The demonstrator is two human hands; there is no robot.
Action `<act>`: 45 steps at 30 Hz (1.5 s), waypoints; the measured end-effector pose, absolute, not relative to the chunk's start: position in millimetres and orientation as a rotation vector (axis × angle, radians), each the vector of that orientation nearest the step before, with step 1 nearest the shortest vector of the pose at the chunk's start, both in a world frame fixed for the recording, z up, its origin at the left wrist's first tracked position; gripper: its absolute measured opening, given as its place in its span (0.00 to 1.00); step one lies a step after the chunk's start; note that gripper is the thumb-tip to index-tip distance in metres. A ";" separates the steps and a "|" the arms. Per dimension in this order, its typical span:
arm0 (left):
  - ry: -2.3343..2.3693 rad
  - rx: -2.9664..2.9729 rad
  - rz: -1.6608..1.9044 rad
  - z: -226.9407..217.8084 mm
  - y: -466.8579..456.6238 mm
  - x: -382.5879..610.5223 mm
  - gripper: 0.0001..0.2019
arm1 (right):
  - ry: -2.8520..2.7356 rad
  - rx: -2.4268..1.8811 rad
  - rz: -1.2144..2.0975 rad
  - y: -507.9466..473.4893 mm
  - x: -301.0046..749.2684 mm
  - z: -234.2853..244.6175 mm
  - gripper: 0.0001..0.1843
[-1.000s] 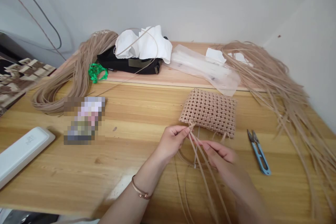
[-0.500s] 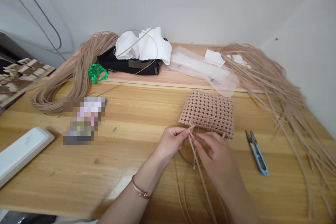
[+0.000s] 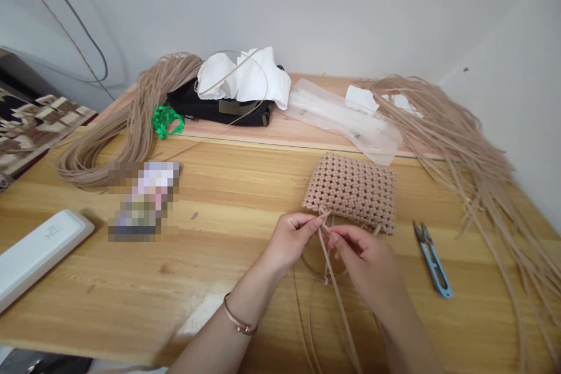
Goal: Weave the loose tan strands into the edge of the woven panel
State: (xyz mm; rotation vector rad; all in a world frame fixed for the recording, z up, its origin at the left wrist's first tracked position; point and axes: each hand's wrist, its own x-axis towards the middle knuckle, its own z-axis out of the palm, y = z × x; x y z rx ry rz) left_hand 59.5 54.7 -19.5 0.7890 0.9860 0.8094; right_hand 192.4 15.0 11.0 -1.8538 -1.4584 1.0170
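A woven tan mat (image 3: 353,190) of knotted strips lies on the wooden table (image 3: 219,198). At its near left corner my left hand (image 3: 291,236) pinches a loose tan strip end. My right hand (image 3: 366,260) is closed on another long strip (image 3: 335,292) that trails toward me off the mat's near edge. The two hands almost touch at the corner. A thin bracelet circles my left wrist.
Blue thread snips (image 3: 432,260) lie right of my hands. Long bundles of tan strips (image 3: 473,158) fan along the right side, and a coil (image 3: 131,117) sits back left. A black pouch with white tissue (image 3: 236,90), a plastic bag (image 3: 346,117) and a white case (image 3: 37,254) also lie about.
My right hand has moved up along the strips toward the mat's corner, closing in on my left hand. The left hand has kept its pinch in place.
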 end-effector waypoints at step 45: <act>0.788 0.624 0.612 -17.3 57.7 53.1 0.17 | -0.822 -1.817 1.522 40.9 185.4 -8.3 0.09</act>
